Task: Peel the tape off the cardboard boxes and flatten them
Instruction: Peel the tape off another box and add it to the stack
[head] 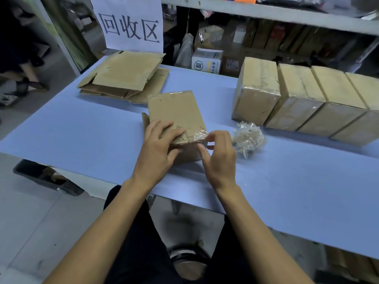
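Observation:
A small cardboard box (176, 113) stands on the blue table (82, 128) in front of me, with clear tape (198, 136) across its near top edge. My left hand (158, 148) lies on the box's near end, fingers over the top and thumb against the front face. My right hand (219, 154) pinches the tape at the box's near right corner between thumb and fingertips. A crumpled ball of peeled tape (249, 138) lies just right of my right hand. A row of taped boxes (303, 99) stands at the right. Flattened boxes (125, 74) are stacked at the back left.
A white paper sign (131, 23) hangs behind the flattened stack. Behind the table are shelves with cartons and a white box (207, 61). A person's legs (26, 64) show at the far left. A dark bin (39, 175) sits under the table's left edge.

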Tool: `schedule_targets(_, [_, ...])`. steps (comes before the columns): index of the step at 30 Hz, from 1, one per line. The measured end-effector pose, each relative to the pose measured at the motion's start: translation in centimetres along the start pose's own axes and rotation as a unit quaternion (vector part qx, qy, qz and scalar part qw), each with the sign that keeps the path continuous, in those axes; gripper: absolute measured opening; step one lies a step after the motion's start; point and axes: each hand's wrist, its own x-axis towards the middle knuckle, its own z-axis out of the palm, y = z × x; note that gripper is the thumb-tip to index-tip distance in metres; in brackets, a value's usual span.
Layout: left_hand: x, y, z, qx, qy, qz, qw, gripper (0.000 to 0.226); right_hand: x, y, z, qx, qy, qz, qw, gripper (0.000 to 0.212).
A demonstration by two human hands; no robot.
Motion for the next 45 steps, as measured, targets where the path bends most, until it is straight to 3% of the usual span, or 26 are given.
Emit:
schedule_targets(5, [-0.3,0.2,0.5,0.005,0.006,-0.005,1.000,0.049,-0.6,-0.4,0.2,-0.026,0.032,-0.018,0.999,0.003])
schedule_targets(8, [-0.2,0.2,0.3,0.002,0.013,-0.010,1.000,0.048,-0.4,-0.7,0.1,-0.048,0.019,-0.020,0.998,0.004])
schedule_targets(10, [0.0,0.2,0.3,0.006,0.009,-0.009,1.000,0.049,0.1,-0.6,-0.8,-0.005,-0.007,0.037,0.999,0.006])
schedule_targets(12, [0.0,0.2,0.3,0.012,0.006,-0.006,1.000,0.050,0.7,-0.2,-1.8,0.091,-0.034,0.152,0.984,0.012])
schedule_targets(15, [-0.1,0.2,0.3,0.011,0.009,-0.009,1.000,0.049,1.2,0.1,-2.2,0.248,-0.051,0.288,0.924,0.013])
schedule_targets(18, [0.0,0.2,0.2,0.005,0.014,-0.013,1.000,0.049,1.2,-0.1,-2.2,0.428,-0.009,0.428,0.796,0.016])
schedule_targets(19, [-0.1,0.3,0.3,0.006,0.015,-0.014,1.000,0.049,1.2,-0.2,-2.4,0.469,0.003,0.449,0.761,0.018])
schedule_targets(21, [0.0,0.4,0.3,0.007,0.012,-0.016,1.000,0.048,1.1,-0.1,-2.6,0.513,0.017,0.451,0.730,0.022])
schedule_targets(23, [0.0,0.4,0.3,0.009,0.012,-0.016,1.000,0.047,0.8,0.0,-2.4,0.477,-0.002,0.430,0.766,0.018])
schedule_targets(24, [0.0,0.3,0.4,0.010,0.015,-0.014,1.000,0.047,0.6,0.1,-2.2,0.397,-0.032,0.408,0.821,0.013])
schedule_targets(26, [0.0,0.2,0.6,0.005,0.019,-0.016,1.000,0.048,0.4,0.2,-1.8,0.303,-0.093,0.373,0.872,0.014])
schedule_targets(30, [-0.5,0.0,0.3,-0.053,0.051,-0.047,0.996,0.049,1.8,-0.6,-2.7,0.392,-0.058,0.448,0.802,0.028])
schedule_targets(32, [-0.6,0.2,-0.6,-0.079,0.053,-0.053,0.994,0.058,2.8,-1.2,-3.6,0.407,-0.053,0.444,0.797,0.027])
schedule_targets(35, [0.3,1.1,-3.3,0.014,-0.018,-0.039,0.999,0.094,3.7,-2.7,-3.9,0.362,-0.084,0.379,0.848,0.029])
schedule_targets(37, [1.3,1.7,-5.2,0.082,-0.080,-0.021,0.993,0.102,4.0,-4.1,-3.9,0.316,-0.117,0.319,0.886,0.030])
schedule_targets(41, [2.1,2.2,-6.2,-0.009,-0.111,0.014,0.994,0.073,4.0,-6.4,-3.6,0.262,-0.134,0.206,0.933,0.032])
schedule_targets(43, [1.7,2.0,-5.6,-0.051,-0.089,0.023,0.994,0.064,3.9,-6.6,-3.4,0.188,-0.129,0.110,0.967,0.029])
schedule_targets(45, [1.6,1.9,-5.3,-0.056,-0.069,0.018,0.996,0.054,3.7,-6.0,-2.9,0.078,-0.143,0.013,0.987,0.039])
